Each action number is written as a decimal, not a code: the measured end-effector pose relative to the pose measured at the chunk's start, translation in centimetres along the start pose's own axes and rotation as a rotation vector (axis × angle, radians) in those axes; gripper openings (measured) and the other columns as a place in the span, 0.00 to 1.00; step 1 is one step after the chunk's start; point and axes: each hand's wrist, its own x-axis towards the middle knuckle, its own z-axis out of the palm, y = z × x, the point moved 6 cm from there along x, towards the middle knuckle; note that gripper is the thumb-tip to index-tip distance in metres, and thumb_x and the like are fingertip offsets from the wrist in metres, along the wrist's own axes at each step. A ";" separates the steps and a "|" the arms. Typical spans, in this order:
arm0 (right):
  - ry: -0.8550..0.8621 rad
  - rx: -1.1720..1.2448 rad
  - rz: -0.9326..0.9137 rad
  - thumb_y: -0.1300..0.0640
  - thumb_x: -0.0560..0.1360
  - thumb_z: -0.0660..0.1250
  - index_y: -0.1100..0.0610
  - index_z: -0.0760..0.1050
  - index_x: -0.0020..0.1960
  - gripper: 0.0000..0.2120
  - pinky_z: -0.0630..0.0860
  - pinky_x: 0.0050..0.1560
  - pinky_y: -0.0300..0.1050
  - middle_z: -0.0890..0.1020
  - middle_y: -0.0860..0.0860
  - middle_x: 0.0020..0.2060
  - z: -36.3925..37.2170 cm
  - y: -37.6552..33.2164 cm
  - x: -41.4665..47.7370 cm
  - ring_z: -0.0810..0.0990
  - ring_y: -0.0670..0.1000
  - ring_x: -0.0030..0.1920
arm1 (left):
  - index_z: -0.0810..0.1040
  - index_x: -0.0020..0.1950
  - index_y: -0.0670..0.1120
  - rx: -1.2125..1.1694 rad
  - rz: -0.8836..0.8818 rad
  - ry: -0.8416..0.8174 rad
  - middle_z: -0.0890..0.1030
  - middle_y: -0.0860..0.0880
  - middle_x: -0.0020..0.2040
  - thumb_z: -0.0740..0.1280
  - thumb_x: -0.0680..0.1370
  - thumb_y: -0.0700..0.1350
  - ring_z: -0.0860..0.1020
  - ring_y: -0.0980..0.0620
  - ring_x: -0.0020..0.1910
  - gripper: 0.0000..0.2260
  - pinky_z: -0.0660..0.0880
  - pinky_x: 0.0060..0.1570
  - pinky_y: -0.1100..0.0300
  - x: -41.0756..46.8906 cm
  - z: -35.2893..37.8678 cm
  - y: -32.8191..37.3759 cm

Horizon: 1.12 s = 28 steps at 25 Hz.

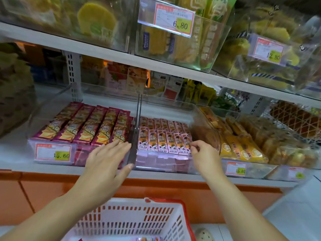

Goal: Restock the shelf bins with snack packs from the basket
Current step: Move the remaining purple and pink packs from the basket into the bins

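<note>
Pink snack packs (164,142) in neat rows, centre bin (205,122). Right hand (204,153) apparently pinches the rightmost pack; left hand (106,160) flat, open, empty.

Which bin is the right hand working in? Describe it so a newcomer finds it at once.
On the lowest white shelf above the orange panel, take the middle clear bin. It holds small pink snack packs standing in rows, where the right hand pinches the end pack. The left neighbour holds maroon packs; the right one, orange packs.
</note>
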 end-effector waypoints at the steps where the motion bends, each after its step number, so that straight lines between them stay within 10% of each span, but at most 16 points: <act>1: -0.024 0.004 -0.004 0.54 0.80 0.58 0.51 0.77 0.61 0.13 0.73 0.51 0.44 0.82 0.51 0.55 0.1 0.1 -0.1 0.78 0.54 0.55 | 0.56 0.77 0.57 -0.010 0.021 0.002 0.56 0.62 0.75 0.44 0.72 0.67 0.45 0.68 0.70 0.34 0.43 0.72 0.61 -0.2 -0.1 0.0; 10: 0.299 0.293 -0.297 0.63 0.76 0.60 0.55 0.74 0.61 0.15 0.64 0.59 0.35 0.74 0.45 0.52 0.6 0.8 -10.2 0.71 0.45 0.55 | 0.75 0.65 0.48 0.018 0.113 0.059 0.75 0.51 0.64 0.61 0.76 0.46 0.72 0.52 0.63 0.18 0.72 0.62 0.54 -6.5 4.4 -1.7; 19: -1.049 0.116 0.164 0.58 0.79 0.61 0.54 0.68 0.68 0.18 0.73 0.49 0.40 0.77 0.49 0.50 24.6 7.6 -26.6 0.75 0.49 0.45 | 0.66 0.73 0.51 -0.182 -0.429 -0.724 0.68 0.50 0.72 0.61 0.79 0.46 0.70 0.52 0.68 0.21 0.65 0.66 0.62 -21.0 21.1 -10.5; 22: -1.166 0.061 0.301 0.60 0.77 0.63 0.57 0.69 0.64 0.15 0.72 0.35 0.35 0.78 0.48 0.36 28.2 9.0 -29.0 0.78 0.48 0.36 | 0.68 0.72 0.50 -0.169 -0.529 -0.872 0.72 0.47 0.70 0.61 0.79 0.46 0.73 0.48 0.65 0.21 0.68 0.65 0.57 -23.1 23.6 -12.1; 28: -1.218 -0.216 0.343 0.49 0.72 0.71 0.58 0.76 0.55 0.16 0.77 0.47 0.44 0.83 0.53 0.44 33.3 11.3 -31.7 0.82 0.53 0.46 | 0.67 0.73 0.49 -0.235 -0.699 -0.869 0.76 0.43 0.64 0.61 0.79 0.42 0.80 0.47 0.52 0.21 0.76 0.52 0.54 -23.5 24.6 -13.4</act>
